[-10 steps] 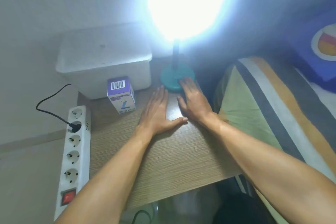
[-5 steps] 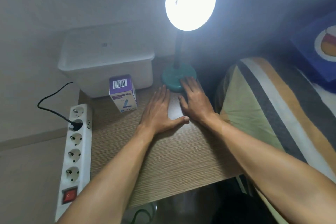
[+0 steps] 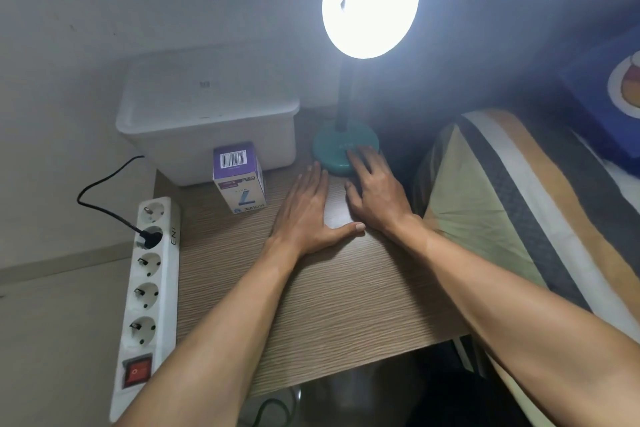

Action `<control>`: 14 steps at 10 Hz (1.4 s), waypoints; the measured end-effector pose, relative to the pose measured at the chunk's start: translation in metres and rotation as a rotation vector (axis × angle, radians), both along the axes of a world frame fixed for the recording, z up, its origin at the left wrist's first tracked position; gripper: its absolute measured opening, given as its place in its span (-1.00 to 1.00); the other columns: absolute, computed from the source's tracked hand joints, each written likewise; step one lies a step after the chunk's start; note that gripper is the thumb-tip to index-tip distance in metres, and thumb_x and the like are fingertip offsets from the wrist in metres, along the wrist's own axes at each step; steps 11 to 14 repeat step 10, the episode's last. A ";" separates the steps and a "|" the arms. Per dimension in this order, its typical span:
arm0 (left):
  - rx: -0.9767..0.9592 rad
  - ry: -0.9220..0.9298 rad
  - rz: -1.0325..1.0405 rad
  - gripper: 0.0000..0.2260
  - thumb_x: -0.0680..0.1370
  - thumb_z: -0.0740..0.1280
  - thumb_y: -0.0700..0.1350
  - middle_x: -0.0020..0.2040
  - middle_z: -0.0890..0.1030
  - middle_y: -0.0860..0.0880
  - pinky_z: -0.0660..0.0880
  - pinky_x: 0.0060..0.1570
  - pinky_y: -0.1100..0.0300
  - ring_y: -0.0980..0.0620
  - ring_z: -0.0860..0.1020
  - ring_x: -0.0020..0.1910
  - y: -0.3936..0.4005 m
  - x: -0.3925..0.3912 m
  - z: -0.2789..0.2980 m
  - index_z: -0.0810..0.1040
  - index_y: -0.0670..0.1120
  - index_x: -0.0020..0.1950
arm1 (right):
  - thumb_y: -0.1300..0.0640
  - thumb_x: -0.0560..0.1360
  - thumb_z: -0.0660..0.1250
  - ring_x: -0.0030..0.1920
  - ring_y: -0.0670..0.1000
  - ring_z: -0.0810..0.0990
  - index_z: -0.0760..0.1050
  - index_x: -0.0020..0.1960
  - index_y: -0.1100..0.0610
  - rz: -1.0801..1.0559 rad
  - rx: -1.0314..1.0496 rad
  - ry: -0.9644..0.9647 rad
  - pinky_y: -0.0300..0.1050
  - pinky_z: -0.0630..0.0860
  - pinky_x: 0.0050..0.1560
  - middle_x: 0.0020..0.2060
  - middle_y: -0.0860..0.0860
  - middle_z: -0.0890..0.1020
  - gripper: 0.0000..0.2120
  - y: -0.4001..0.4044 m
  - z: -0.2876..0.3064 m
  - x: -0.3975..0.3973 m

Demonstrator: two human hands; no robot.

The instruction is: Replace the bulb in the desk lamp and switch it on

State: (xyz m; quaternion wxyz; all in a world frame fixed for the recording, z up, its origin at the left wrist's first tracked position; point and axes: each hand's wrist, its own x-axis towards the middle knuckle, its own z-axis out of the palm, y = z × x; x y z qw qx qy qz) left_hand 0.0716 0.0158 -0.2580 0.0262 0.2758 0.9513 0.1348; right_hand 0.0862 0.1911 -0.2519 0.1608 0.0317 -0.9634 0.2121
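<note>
The lit lamp [image 3: 370, 0] stands on its teal base [image 3: 334, 152] at the table's [image 3: 346, 305] far right, the right hand [image 3: 379, 192] spread flat with fingertips on the base, the left hand [image 3: 308, 211] flat and empty beside it, a bulb box [image 3: 239, 178] just left.

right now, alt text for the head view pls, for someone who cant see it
A lit desk lamp shines over a wooden table where a person rests both hands flat, the right hand touching the lamp's teal base and the left hand beside it. Further left stand a bulb box, a white bin and a power strip with one plug in.
</note>
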 end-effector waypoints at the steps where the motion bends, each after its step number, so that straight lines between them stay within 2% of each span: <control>1: 0.004 -0.002 0.000 0.27 0.27 -0.02 0.71 0.68 -0.03 -0.21 -0.06 0.64 -0.01 -0.10 -0.06 0.67 0.000 0.000 0.000 -0.01 -0.23 0.67 | 0.13 0.50 0.32 0.46 0.18 0.30 0.33 0.49 0.20 -0.007 0.008 -0.001 0.09 0.36 0.42 0.43 0.21 0.40 -0.42 0.000 0.001 0.000; 3: 0.016 -0.004 0.002 0.27 0.27 -0.02 0.70 0.68 -0.04 -0.21 -0.06 0.64 -0.02 -0.10 -0.06 0.67 0.000 -0.001 -0.001 -0.02 -0.22 0.67 | 0.12 0.46 0.33 0.39 0.15 0.36 0.36 0.46 0.17 -0.030 0.030 -0.004 0.05 0.46 0.29 0.39 0.17 0.43 -0.43 -0.002 0.004 0.000; 5: 0.058 -0.016 -0.002 0.20 0.35 0.12 0.64 0.69 -0.05 -0.18 -0.03 0.64 -0.05 -0.07 -0.07 0.67 -0.002 0.002 -0.002 -0.03 -0.20 0.67 | -0.03 0.44 0.31 0.37 0.15 0.36 0.33 0.47 0.12 -0.077 0.093 -0.062 0.05 0.57 0.08 0.37 0.15 0.40 -0.37 -0.003 0.004 -0.008; 6: 0.039 0.008 0.008 0.19 0.35 0.13 0.65 0.68 -0.01 -0.19 -0.04 0.64 -0.04 -0.08 -0.04 0.67 -0.001 0.003 -0.001 0.00 -0.21 0.67 | -0.04 0.44 0.28 0.37 0.16 0.36 0.33 0.47 0.14 -0.086 0.108 -0.077 0.07 0.54 0.15 0.37 0.17 0.40 -0.37 -0.005 0.006 -0.007; 8: 0.030 -0.109 0.017 0.28 0.27 0.15 0.69 0.69 -0.09 -0.16 -0.07 0.64 -0.03 -0.04 -0.11 0.67 -0.001 0.003 0.007 -0.10 -0.16 0.68 | 0.01 0.49 0.34 0.42 0.16 0.31 0.26 0.52 0.13 -0.046 0.076 -0.172 0.13 0.43 0.37 0.42 0.16 0.36 -0.36 -0.003 0.013 -0.006; 9: 0.023 -0.173 0.028 0.25 0.31 0.22 0.63 0.69 -0.14 -0.16 -0.14 0.64 -0.01 -0.05 -0.15 0.67 -0.003 0.006 0.019 -0.14 -0.16 0.68 | 0.02 0.55 0.36 0.53 0.18 0.17 0.09 0.60 0.10 -0.015 0.091 -0.264 0.11 0.21 0.53 0.52 0.18 0.20 -0.27 -0.005 0.026 -0.004; 10: 0.015 -0.264 0.018 0.19 0.36 0.28 0.57 0.69 -0.19 -0.10 -0.17 0.63 0.00 -0.03 -0.19 0.66 -0.011 0.030 0.024 -0.17 -0.12 0.68 | 0.04 0.56 0.35 0.59 0.17 0.01 0.01 0.62 0.05 -0.076 0.129 -0.306 0.07 0.09 0.56 0.58 0.18 0.06 -0.23 -0.003 0.037 0.020; 14: 0.015 -0.264 0.018 0.19 0.36 0.28 0.57 0.69 -0.19 -0.10 -0.17 0.63 0.00 -0.03 -0.19 0.66 -0.011 0.030 0.024 -0.17 -0.12 0.68 | 0.04 0.56 0.35 0.59 0.17 0.01 0.01 0.62 0.05 -0.076 0.129 -0.306 0.07 0.09 0.56 0.58 0.18 0.06 -0.23 -0.003 0.037 0.020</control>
